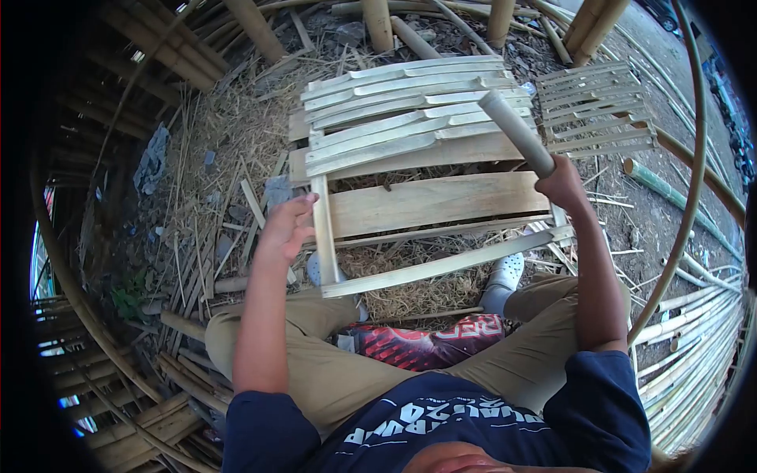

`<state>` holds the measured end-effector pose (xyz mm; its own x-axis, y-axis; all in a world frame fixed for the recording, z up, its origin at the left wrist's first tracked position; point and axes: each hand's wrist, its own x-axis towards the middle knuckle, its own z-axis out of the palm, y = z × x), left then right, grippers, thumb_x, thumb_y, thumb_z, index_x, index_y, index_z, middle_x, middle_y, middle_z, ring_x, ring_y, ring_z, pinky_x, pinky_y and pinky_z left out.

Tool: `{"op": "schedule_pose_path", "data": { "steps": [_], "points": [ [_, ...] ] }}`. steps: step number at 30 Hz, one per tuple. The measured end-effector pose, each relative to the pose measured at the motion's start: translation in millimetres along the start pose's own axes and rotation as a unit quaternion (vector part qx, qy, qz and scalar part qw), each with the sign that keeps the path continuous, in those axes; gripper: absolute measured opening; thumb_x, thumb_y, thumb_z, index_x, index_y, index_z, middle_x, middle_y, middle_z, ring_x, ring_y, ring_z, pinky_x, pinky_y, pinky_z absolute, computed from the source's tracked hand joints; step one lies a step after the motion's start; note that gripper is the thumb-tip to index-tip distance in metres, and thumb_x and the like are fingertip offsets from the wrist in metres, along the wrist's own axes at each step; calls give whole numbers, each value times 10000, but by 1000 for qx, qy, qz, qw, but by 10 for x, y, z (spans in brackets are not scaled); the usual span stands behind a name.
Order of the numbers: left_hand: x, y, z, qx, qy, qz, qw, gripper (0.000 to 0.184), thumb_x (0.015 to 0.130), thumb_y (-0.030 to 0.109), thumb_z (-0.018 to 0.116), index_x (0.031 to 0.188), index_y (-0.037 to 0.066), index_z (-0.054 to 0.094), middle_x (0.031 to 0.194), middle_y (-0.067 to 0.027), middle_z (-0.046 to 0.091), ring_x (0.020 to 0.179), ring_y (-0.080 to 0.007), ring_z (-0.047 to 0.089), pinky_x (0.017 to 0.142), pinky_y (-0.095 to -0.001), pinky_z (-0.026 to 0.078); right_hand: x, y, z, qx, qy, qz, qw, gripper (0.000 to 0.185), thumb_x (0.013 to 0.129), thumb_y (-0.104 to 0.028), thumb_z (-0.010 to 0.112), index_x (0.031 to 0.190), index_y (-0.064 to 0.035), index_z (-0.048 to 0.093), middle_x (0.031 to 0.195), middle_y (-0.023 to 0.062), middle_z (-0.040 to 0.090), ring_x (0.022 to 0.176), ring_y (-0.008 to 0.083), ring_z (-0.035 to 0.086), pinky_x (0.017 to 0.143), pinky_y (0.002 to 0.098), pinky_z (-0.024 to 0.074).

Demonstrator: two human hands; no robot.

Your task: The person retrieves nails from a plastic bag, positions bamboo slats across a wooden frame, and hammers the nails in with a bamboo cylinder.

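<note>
My right hand point(561, 186) is wrapped round the lower end of a thick, round wooden stick point(516, 132), raised over the right side of a slatted bamboo frame point(324, 229). Several split bamboo slats point(410, 118) lie across the frame's far part, and a single strip point(441, 263) crosses its near end at a slant. Beside the left rail is my left hand point(287, 226), its fingers curved and apart from the thumb, fingertips at the rail's edge. Beneath the frame shows a low bench of wooden planks point(441, 201).
Another slatted panel point(597, 106) lies at the right. Long bamboo poles point(694, 347) are piled at the lower right, and a green pole point(678, 201) lies nearby. Bamboo posts point(378, 25) stand at the back. Shavings and scraps cover the ground, with a printed sack point(426, 345) between my legs.
</note>
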<state>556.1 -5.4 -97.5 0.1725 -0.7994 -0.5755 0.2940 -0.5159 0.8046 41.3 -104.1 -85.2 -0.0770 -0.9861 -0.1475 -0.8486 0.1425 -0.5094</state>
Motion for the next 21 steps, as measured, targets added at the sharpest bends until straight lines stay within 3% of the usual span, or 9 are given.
{"op": "schedule_pose_path", "data": {
  "steps": [2,3,8,10,11,13,14,15,21],
  "points": [
    [-144,-51,173,-7,20,15,1000,373,940,150,723,1241,-62,666,1268,-167,681,1242,-276,610,967,-497,504,87,130,55,0,3,21,1000,485,691,-96,728,1167,-3,723,980,238,755,949,366,752,855,432,560],
    [-172,-74,203,5,17,15,1000,397,947,155,724,1268,-71,662,1267,-161,683,1233,-276,608,1011,-520,483,97,146,62,20,4,25,999,487,689,-98,733,1164,10,720,990,248,754,956,370,750,865,433,557],
    [-323,-151,308,5,-8,15,1000,411,953,181,735,1271,-71,669,1261,-155,687,1235,-268,601,1083,-531,441,164,289,70,27,22,38,999,473,679,-71,737,1139,31,697,821,139,688,718,206,679,692,390,542],
    [-421,-167,325,0,-16,-1,1000,415,957,184,734,1277,-72,665,1252,-151,692,1252,-265,588,1094,-529,430,123,225,-26,8,11,37,999,543,688,-62,733,1223,15,683,878,147,705,767,236,692,731,389,546],
    [-431,-232,289,-17,-56,0,998,383,961,184,738,1242,-71,690,1379,-174,622,1326,-275,537,1111,-527,411,188,345,6,2,18,28,999,555,686,-62,734,1233,12,683,886,146,711,792,246,696,756,392,547],
    [-460,-329,317,-13,-50,-2,999,346,961,183,740,1198,-67,716,1473,-188,541,1374,-284,496,1110,-520,410,303,520,-21,-20,20,27,999,576,677,-64,737,1244,17,679,917,153,727,855,271,707,820,404,546],
    [-468,-374,342,-11,-47,-4,999,329,961,183,741,1176,-66,729,1520,-195,500,1398,-288,476,1110,-516,409,337,562,-15,-20,23,32,999,567,677,-71,739,1231,31,676,904,169,730,806,268,716,767,390,548],
    [-561,-312,399,4,-45,16,999,279,959,175,743,1106,-62,759,1628,-203,367,1436,-310,445,1096,-500,424,358,567,-7,-11,15,46,999,557,679,-76,737,1221,37,676,891,174,729,768,260,715,730,388,549],
    [-515,-448,337,16,-81,40,996,259,943,147,754,1103,-55,774,1649,-260,334,1486,-344,415,1098,-443,439,482,583,78,-83,63,5,995,531,686,-91,725,1198,42,681,851,180,725,692,238,715,637,399,550]
  ]
}}
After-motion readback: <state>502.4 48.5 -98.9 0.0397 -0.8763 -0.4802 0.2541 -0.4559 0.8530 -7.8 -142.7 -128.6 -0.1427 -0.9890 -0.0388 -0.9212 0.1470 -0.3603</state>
